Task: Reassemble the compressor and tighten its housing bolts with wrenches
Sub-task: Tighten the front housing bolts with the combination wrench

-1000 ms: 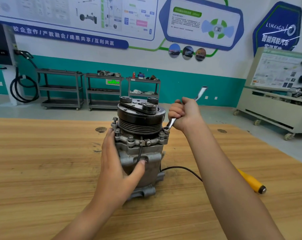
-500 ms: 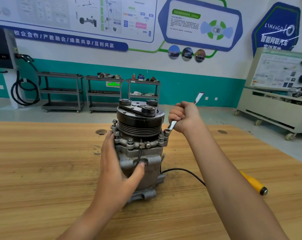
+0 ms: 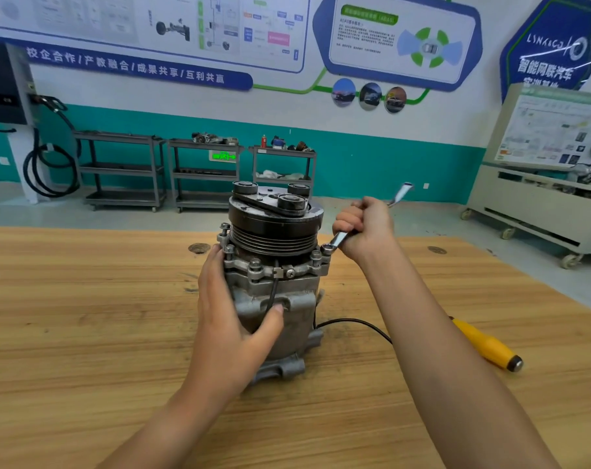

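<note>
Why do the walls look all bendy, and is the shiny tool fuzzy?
Head view: the wide-angle lens bends and tilts straight lines near the edges, like the teal wall stripe; the wrench glints and looks slightly smeared at its far end, past the right hand; the compressor is sharp, evenly lit, casting only soft shadows on the table.

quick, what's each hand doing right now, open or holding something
Left hand: grips the compressor body, thumb across its front.
Right hand: fist closed round the wrench, whose ring end sits at the compressor's flange.
</note>
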`<move>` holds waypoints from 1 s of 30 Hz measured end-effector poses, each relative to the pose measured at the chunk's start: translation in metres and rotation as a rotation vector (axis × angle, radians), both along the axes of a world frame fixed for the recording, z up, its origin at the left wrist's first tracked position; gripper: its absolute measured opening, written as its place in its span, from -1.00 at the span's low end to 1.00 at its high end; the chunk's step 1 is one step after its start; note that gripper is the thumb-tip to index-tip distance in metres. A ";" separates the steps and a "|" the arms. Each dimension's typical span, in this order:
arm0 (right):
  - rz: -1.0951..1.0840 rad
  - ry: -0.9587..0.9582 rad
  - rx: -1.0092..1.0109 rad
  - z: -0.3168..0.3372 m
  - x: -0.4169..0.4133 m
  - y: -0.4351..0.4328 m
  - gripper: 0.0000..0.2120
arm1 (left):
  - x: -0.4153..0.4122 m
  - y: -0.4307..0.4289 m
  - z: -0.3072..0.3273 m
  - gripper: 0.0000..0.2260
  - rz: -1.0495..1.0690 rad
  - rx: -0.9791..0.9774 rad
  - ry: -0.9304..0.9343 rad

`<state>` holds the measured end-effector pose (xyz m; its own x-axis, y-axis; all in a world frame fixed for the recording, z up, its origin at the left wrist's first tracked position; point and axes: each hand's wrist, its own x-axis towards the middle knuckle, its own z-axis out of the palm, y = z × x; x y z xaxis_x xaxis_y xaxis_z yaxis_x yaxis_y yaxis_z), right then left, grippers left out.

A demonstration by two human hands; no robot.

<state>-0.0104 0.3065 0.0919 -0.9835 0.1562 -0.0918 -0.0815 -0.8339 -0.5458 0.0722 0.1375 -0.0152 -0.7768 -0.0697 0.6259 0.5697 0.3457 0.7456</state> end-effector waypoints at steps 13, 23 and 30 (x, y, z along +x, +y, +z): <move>-0.767 0.421 0.331 -0.041 0.063 -0.042 -0.70 | 0.001 0.001 0.000 -0.18 0.018 -0.036 -0.048; -0.882 0.612 0.794 -0.054 0.077 -0.067 -0.78 | -0.002 -0.001 -0.002 -0.17 0.037 -0.046 0.008; -0.541 0.496 0.109 0.006 0.083 -0.034 -0.66 | -0.004 -0.002 -0.003 -0.20 0.028 -0.046 0.052</move>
<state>0.0723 0.2725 0.0975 -0.6881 0.6139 0.3869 -0.7244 -0.5503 -0.4152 0.0680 0.1354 -0.0187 -0.7414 -0.0615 0.6683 0.5967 0.3954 0.6983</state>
